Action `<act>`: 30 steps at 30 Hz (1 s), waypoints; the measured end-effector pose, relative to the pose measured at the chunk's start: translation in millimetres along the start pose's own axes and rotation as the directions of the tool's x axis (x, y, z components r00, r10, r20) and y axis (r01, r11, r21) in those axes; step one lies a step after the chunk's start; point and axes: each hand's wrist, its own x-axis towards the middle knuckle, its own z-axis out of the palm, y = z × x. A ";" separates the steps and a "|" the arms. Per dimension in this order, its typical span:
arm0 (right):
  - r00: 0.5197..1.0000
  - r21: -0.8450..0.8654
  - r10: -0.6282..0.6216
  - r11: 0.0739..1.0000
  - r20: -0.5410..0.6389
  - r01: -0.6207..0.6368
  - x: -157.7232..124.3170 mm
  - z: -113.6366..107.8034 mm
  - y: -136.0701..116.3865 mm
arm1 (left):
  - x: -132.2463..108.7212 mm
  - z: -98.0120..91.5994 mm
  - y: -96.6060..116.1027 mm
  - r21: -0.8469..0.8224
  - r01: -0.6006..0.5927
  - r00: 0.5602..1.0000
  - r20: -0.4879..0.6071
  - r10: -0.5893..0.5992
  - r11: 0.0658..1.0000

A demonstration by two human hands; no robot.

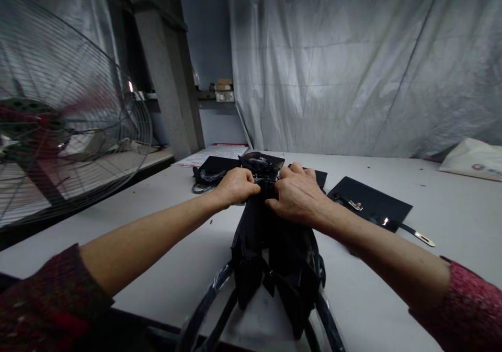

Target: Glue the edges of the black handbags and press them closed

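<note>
Across the white table (451,211), your main piece is the black handbag (292,245), set in front of you with its near end reaching toward the table's near edge and its far end between your hands. The step in hand looks like working that far end: your right hand (298,195), the nearer-looking and larger of the two, is curled over its right side with the thumb pressed inward, and your left hand (237,187) is closed on its left side, thumb against the dark material. Exactly what your fingertips pinch is hidden. The next move probably calls for an even pull from both sides, so the limp body does not twist. As for its looks, the bag is dark and soft, its near end parted into two drooping, pointed folds with a gap between them. Its slimmer handles (209,292) loop toward you, sheathed in shiny clear film that could snag. Well to the right lies a flat black panel (374,197), and smallest of all is the gold-toned strap tip (424,238) jutting beyond it.
</note>
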 end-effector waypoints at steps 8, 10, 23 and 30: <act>0.981 -0.003 -0.179 0.984 0.072 0.180 -3.1 3.9 4.3 | 1.7 -1.1 -6.4 -0.006 -0.027 1.000 0.003 0.027 1.000; 0.976 -0.007 -0.194 0.981 0.103 0.196 -5.1 1.6 6.7 | 1.5 -1.4 -7.2 -0.016 -0.031 0.999 0.013 0.031 0.999; 0.998 0.111 -0.027 0.993 -0.056 0.033 24.5 11.5 18.4 | 3.0 -0.9 -12.7 -0.042 -0.042 0.998 0.046 0.044 0.998; 0.997 0.136 -0.042 0.989 -0.064 0.050 32.5 23.4 19.1 | 0.0 -1.1 -14.4 -0.087 -0.046 0.997 0.052 0.050 0.995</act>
